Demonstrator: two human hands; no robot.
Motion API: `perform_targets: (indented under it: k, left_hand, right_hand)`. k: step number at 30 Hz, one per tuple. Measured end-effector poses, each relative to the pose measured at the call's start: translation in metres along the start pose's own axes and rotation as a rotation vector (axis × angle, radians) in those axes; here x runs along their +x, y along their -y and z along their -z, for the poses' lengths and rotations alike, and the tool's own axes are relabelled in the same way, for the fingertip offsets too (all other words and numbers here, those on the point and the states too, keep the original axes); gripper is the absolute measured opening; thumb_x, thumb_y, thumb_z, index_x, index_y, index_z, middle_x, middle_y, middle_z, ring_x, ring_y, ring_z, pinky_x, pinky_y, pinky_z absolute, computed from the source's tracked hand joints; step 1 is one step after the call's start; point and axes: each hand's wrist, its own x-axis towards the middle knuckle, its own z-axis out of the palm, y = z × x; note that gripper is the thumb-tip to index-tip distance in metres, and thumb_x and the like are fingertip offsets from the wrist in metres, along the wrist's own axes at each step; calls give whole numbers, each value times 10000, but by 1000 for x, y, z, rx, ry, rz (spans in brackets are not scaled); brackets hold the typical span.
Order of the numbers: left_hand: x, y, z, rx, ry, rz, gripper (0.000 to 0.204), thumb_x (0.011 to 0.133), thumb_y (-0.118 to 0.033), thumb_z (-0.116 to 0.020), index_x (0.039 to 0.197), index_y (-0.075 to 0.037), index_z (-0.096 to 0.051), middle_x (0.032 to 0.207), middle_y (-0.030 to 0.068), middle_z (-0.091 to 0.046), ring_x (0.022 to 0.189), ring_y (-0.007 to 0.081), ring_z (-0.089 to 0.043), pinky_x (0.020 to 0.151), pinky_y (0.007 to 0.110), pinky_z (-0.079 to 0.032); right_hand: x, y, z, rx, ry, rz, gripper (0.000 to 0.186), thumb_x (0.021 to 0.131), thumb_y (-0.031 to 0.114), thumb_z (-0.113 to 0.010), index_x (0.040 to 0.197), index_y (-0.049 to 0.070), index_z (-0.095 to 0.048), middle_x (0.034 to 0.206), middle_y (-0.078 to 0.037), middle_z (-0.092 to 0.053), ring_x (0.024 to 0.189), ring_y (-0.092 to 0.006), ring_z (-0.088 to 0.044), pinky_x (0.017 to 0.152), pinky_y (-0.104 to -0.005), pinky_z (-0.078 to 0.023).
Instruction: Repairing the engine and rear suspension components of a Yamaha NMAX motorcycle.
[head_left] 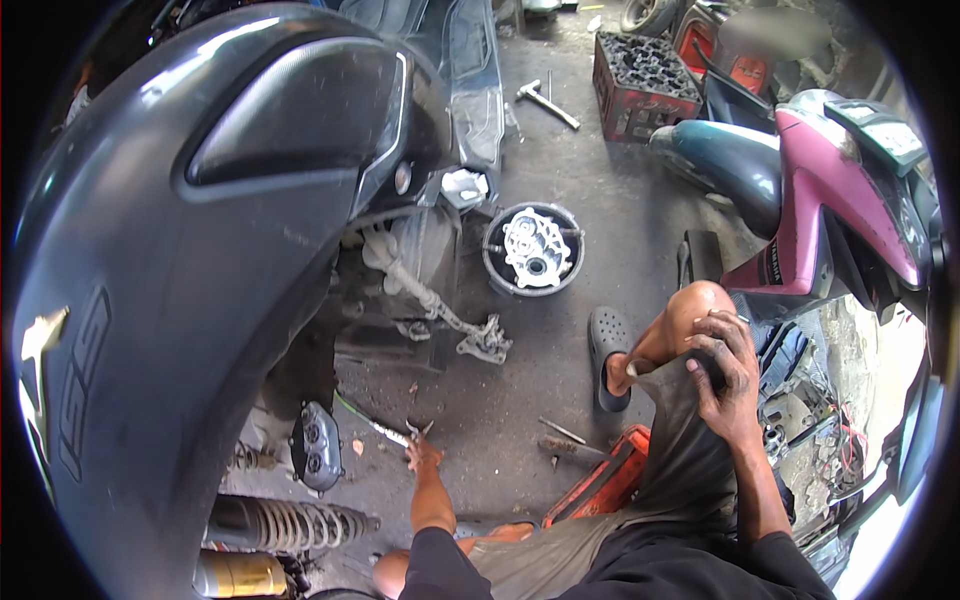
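My left hand (pixel 424 456) reaches down to the floor, its fingers closed around the end of a slim silver tool (pixel 391 434) with a green hose (pixel 352 407) running from it. Just left of it a grey cast engine cover (pixel 318 446) lies on the floor. My right hand (pixel 728 380), smeared with grease, rests at my raised right knee with its fingers curled. Something dark shows between thumb and fingers, and a small pale thing sticks out by the knuckles; I cannot make out either.
A dark motorcycle body (pixel 250 240) fills the left, with a coil-spring shock absorber (pixel 290 524) below. A round basin (pixel 574 272) holds a pale metal casing (pixel 537 246). A hammer (pixel 548 104), a red crate (pixel 645 110), a pink scooter (pixel 830 190) and a red toolbox (pixel 600 485) stand around.
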Motion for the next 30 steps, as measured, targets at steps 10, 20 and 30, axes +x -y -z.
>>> perform_targets:
  k: [10, 20, 30]
  left_hand:
    - [31, 16, 14, 448, 26, -234, 719, 725, -431, -763, 1366, -321, -456, 1552, 51, -140, 1433, 301, -131, 1084, 609, -257]
    - [23, 27, -24, 324, 19, -372, 455, 755, -369, -759, 1191, -331, -634, 1313, 111, -545, 1165, 323, -560, 981, 502, -425]
    - [-237, -102, 92, -539, -249, -909, 301, 716, -316, -788, 992, -217, -719, 884, 128, -616, 841, 270, -600, 765, 400, -468]
  right_hand:
    - [-1, 5, -8, -67, -35, 6, 178, 680, 53, -689, 856, 66, -672, 1036, -104, -606, 1094, -354, -535, 915, -464, -442]
    - [16, 27, -22, -126, -24, 58, 221, 667, 115, -699, 885, 101, -670, 1039, -90, -598, 1078, -344, -525, 893, -470, -418]
    - [-35, 71, -139, 431, 577, -46, 906, 577, 143, -842, 1364, 77, -397, 1349, -217, -433, 1283, -389, -386, 1088, -435, -333]
